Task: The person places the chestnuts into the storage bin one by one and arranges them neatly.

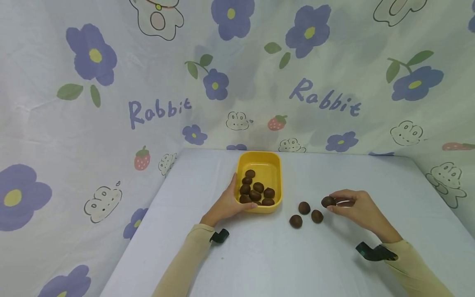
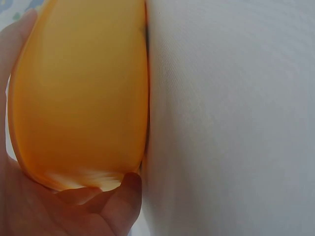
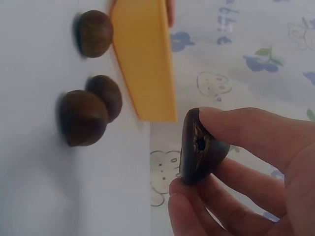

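My left hand (image 1: 227, 204) grips the near left corner of a yellow plastic box (image 1: 280, 181), its thumb lying along the front rim. In the left wrist view, that hand's fingers (image 2: 129, 196) curl round the end of the box. Several brown chestnuts (image 1: 255, 195) lie in the box, mostly towards its near end. To the right, my right hand (image 1: 358, 208) pinches a single chestnut (image 3: 194, 150) between thumb and fingertips; a rough, split patch shows on its shell. Three loose chestnuts (image 1: 304, 208) sit on the table between the box and the right hand.
The white-covered table (image 1: 252, 264) meets a hanging cloth (image 1: 252, 90) with flowers, rabbits and lettering behind it and at its sides. A small black camera (image 1: 376, 251) is strapped at the right wrist, another black camera (image 1: 219, 236) at the left.
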The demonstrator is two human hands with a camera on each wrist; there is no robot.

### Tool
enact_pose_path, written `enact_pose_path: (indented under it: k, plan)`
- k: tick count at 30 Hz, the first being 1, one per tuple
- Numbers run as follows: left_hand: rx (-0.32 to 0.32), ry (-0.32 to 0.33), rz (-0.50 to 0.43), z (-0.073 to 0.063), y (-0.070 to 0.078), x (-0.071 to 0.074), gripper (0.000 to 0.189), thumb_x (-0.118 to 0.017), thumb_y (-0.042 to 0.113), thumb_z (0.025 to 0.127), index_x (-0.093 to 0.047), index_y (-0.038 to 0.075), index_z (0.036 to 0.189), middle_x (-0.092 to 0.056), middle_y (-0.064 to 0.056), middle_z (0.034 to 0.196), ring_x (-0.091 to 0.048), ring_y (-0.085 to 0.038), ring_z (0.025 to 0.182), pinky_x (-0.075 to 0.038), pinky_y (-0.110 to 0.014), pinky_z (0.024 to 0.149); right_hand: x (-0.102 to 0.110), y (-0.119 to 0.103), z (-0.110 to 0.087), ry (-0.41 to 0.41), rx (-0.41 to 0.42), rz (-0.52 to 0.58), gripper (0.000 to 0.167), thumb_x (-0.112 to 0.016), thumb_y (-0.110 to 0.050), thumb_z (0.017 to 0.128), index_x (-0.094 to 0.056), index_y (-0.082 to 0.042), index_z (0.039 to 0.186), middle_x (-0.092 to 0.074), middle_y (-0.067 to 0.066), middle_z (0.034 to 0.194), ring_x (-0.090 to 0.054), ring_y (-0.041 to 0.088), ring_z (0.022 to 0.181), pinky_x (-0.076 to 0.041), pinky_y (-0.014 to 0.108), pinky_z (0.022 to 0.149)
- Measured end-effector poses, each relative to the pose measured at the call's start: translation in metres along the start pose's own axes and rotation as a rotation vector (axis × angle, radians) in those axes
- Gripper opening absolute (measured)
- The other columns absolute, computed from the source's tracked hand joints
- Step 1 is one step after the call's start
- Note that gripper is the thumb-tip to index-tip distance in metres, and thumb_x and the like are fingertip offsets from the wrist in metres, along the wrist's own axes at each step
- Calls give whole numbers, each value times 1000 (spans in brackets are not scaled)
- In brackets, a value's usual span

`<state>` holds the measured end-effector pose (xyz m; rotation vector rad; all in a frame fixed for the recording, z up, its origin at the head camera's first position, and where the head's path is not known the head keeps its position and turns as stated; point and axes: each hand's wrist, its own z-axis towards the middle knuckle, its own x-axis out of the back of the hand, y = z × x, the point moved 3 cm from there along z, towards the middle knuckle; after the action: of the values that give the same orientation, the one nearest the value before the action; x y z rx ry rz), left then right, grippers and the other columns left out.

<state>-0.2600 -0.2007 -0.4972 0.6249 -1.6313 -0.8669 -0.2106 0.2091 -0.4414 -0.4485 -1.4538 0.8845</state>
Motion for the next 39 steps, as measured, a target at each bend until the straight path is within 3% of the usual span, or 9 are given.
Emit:
enact_pose_path:
  k: [5,10,14,23,32,39]
  plan:
    - [-2,6,6,0,-1,0,145,-86,72,66,8,29,167,-9,-5,176,-19,-30,162,-22,-57,130,-1,-9,10,8,27,34,38,-83,-21,89,-74,1,119,-76,18,116,-71,-1,92,-59,15,80]
    - [-11,3,-1,1,-2,-1,145,-86,72,66,9,28,167,-8,-4,176,-19,-30,162,-21,-56,130,-2,-20,20,2,-3,83,41,-83,-25,89,-74,-1,121,-76,16,117,-70,-2,95,-58,16,81]
    - [-15,0,1,1,-1,-1,144,-86,70,68,8,25,167,-8,-5,176,-18,-30,162,-21,-56,130,-4,-29,29,1,-28,98,43,-84,-30,88,-74,-5,122,-77,14,118,-72,2,97,-57,17,81]
    - [-11,-3,4,0,0,0,145,-86,71,67,9,27,167,-8,-4,176,-18,-29,162,-21,-55,130,-10,-45,56,27,-33,118,47,-85,-34,87,-74,-7,124,-77,13,119,-76,29,107,-61,25,86]
    - [-13,-5,-3,1,0,0,143,-87,68,68,9,29,167,-8,-4,176,-18,-29,162,-21,-55,130,-20,-61,89,35,-30,183,50,-86,-35,86,-74,-6,125,-76,15,123,-75,31,110,-63,44,94]
    - [-14,-1,-5,1,-1,-1,141,-87,65,70,8,27,167,-8,-4,176,-19,-29,162,-21,-56,130,-28,-71,113,24,-17,231,51,-87,-33,85,-73,-6,126,-76,16,124,-73,35,114,-60,49,98]
